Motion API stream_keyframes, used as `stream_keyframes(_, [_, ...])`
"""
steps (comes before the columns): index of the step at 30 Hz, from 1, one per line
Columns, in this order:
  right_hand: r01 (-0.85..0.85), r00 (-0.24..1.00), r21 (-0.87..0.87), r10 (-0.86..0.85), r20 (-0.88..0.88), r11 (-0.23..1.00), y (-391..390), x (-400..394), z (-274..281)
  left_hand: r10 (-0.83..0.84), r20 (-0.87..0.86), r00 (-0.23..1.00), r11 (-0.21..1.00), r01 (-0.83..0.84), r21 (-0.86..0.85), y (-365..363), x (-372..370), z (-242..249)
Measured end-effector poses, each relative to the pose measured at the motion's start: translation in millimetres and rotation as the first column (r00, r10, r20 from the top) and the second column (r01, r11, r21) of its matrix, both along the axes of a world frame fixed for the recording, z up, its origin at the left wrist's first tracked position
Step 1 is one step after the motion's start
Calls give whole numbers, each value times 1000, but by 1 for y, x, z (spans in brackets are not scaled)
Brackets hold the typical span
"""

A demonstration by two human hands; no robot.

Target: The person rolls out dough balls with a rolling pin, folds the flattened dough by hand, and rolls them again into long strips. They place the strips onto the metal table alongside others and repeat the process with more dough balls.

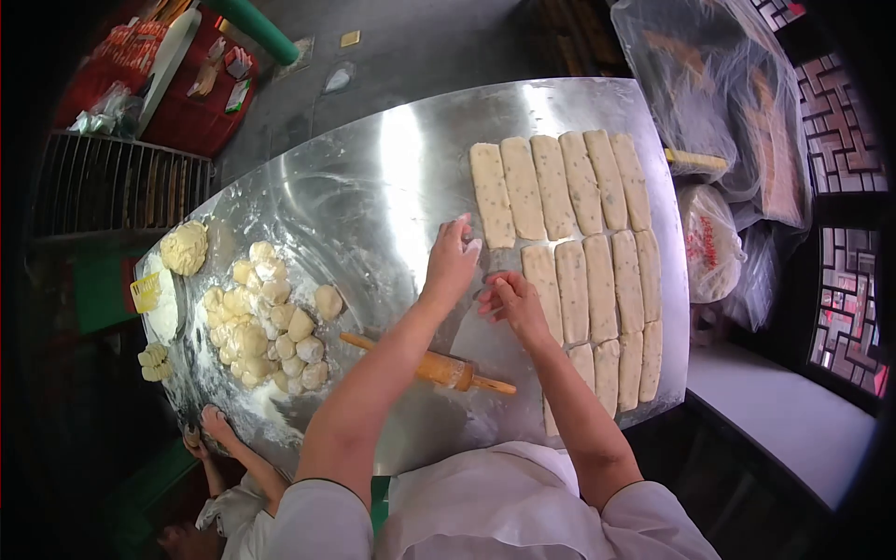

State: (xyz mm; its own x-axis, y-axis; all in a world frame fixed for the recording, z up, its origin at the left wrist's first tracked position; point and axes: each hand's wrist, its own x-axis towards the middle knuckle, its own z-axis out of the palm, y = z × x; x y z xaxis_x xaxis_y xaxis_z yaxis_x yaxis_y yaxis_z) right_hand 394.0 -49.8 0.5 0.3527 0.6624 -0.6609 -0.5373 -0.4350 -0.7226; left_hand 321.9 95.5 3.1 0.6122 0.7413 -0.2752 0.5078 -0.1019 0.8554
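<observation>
My left hand (453, 259) is raised over the steel table, beside the lower end of the leftmost flat dough strip (492, 194) in the upper row. Its thumb and fingers are apart, with nothing seen between them. Lower and to the right, my right hand (509, 301) has loosely bent, spread fingers, near the left edge of a dough strip (542, 285) in the middle row. Several flecked strips lie side by side in rows on the right. Below my hands, a wooden rolling pin (442, 370) rests on the table, partly hidden by my left forearm.
Floury dough balls (250, 338) are heaped on the table's (373, 177) left side. A larger dough lump (184, 248) and white flour with a yellow scraper (146, 292) sit at the left edge. Another person's hands (217, 425) work at the lower left. Plastic-covered goods (723, 103) stand at right.
</observation>
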Motion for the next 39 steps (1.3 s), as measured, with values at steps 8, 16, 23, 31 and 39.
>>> stream_keyframes(8, [-703,236,-330,645,727,630,-98,-82,18,170,-172,970,819,-42,572,4,-171,46])
stream_keyframes(16, [-664,74,-576,808,584,477,-126,-104,3,370,-214,904,806,-198,559,17,-231,-4])
stream_keyframes(23, [-597,411,-658,880,239,458,-117,-100,10,516,-20,857,685,-398,609,-63,-338,43])
stream_keyframes(31, [-558,482,-705,863,154,437,-106,-111,15,844,-286,453,511,-522,682,-94,-562,-43])
stream_keyframes(39, [-502,594,-690,787,164,522,-108,-113,6,559,-263,786,738,-328,590,-112,-479,-21])
